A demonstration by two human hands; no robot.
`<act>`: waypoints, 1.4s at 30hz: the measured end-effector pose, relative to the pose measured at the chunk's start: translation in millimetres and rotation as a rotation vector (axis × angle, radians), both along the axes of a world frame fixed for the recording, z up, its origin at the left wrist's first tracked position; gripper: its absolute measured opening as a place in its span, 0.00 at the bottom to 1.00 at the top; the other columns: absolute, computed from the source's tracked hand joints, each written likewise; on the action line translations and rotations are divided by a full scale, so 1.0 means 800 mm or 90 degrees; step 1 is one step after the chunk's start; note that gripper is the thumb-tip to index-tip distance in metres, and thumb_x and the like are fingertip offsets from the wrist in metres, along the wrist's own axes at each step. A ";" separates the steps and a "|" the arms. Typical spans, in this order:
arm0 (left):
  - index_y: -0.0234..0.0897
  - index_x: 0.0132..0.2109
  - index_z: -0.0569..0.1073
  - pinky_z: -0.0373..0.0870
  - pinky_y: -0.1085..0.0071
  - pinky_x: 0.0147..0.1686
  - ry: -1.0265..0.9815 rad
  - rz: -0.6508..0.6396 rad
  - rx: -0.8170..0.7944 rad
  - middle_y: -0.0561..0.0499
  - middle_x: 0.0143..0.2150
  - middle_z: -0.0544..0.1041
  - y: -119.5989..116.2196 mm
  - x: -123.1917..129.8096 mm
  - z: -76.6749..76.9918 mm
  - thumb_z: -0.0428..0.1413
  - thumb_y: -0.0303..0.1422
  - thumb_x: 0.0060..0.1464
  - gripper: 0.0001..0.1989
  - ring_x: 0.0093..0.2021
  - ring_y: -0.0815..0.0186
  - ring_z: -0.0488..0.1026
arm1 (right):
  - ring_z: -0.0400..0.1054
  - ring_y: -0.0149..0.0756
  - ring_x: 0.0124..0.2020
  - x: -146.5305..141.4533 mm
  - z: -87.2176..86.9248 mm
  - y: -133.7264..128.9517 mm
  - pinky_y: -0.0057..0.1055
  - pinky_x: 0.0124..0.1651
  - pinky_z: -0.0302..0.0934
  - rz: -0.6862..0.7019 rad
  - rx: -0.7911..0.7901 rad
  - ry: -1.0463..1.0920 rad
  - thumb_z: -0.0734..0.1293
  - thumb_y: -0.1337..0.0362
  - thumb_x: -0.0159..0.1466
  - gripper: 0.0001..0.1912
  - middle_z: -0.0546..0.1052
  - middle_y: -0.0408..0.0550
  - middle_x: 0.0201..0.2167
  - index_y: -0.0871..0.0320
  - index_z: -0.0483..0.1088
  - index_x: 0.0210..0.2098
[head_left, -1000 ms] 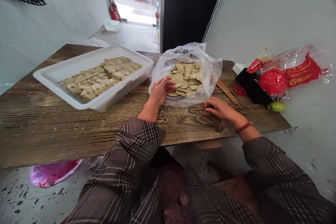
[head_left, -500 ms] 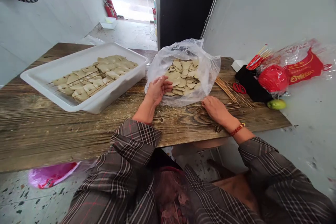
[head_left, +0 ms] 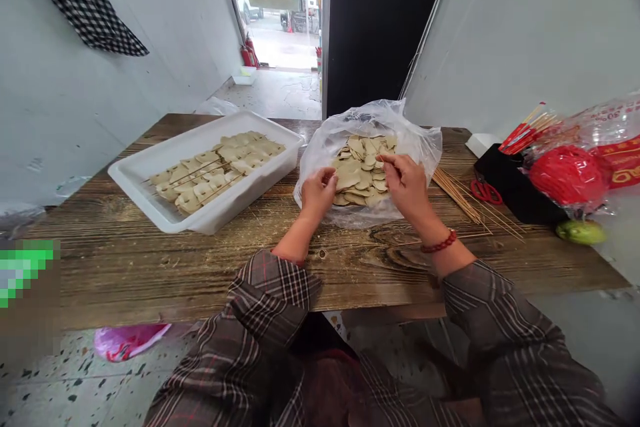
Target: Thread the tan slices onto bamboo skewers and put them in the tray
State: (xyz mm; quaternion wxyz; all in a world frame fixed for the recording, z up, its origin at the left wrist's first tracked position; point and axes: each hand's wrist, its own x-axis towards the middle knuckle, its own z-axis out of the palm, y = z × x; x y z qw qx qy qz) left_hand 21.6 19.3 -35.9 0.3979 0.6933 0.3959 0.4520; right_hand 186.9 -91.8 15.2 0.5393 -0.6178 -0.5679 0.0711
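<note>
A clear plastic bag (head_left: pixel 423 143) lies open on the wooden table, filled with thin beige slices (head_left: pixel 370 147). At its near left side my left hand (head_left: pixel 319 195) pinches the edge of one flat slice (head_left: pixel 349 175). My right hand (head_left: pixel 407 185) is over the bag's right part, thumb and forefinger pressed together; what they hold is too thin to make out. Left of the bag, a white tray (head_left: pixel 125 170) holds slices threaded on skewers (head_left: pixel 215 183). Loose thin wooden skewers (head_left: pixel 457 195) lie right of the bag.
On the table's right (head_left: pixel 560 267) are red-handled scissors (head_left: pixel 486 191), a black box (head_left: pixel 525 197) with red-wrapped sticks (head_left: pixel 530 128), a red plastic-wrapped bundle (head_left: pixel 567 173) and a green fruit (head_left: pixel 581 231). A pink bag (head_left: pixel 130 341) is below the table's front left edge.
My right hand has moved from the bag's near right edge to over the slices. My left hand has closed on a slice. The view has shifted, so the table things appear lower and further right.
</note>
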 end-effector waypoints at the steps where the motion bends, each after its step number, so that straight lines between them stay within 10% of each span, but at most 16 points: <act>1: 0.37 0.39 0.77 0.68 0.66 0.44 0.078 0.003 0.057 0.48 0.37 0.78 0.001 -0.001 -0.002 0.58 0.29 0.52 0.06 0.38 0.63 0.73 | 0.69 0.36 0.35 -0.003 0.000 0.011 0.33 0.33 0.66 0.047 -0.016 0.122 0.63 0.55 0.67 0.12 0.73 0.48 0.36 0.54 0.73 0.43; 8: 0.38 0.39 0.78 0.66 0.60 0.47 0.359 -0.002 0.169 0.42 0.40 0.75 -0.001 0.001 -0.007 0.57 0.33 0.55 0.07 0.45 0.54 0.71 | 0.62 0.23 0.22 -0.008 -0.031 0.037 0.19 0.18 0.57 0.171 -0.124 0.612 0.76 0.55 0.50 0.18 0.68 0.38 0.24 0.59 0.74 0.35; 24: 0.37 0.44 0.77 0.66 0.63 0.47 0.350 -0.089 0.161 0.47 0.36 0.77 0.015 -0.003 -0.010 0.56 0.29 0.53 0.11 0.42 0.58 0.73 | 0.63 0.21 0.20 0.002 -0.026 0.041 0.18 0.17 0.58 0.155 -0.072 0.651 0.74 0.63 0.57 0.08 0.69 0.38 0.23 0.60 0.74 0.34; 42: 0.33 0.45 0.77 0.67 0.71 0.36 0.213 -0.040 0.022 0.50 0.34 0.76 0.008 -0.003 -0.009 0.58 0.28 0.49 0.15 0.33 0.66 0.70 | 0.60 0.22 0.19 -0.025 -0.049 0.034 0.20 0.15 0.55 0.132 -0.090 0.639 0.75 0.53 0.52 0.19 0.68 0.37 0.24 0.60 0.75 0.36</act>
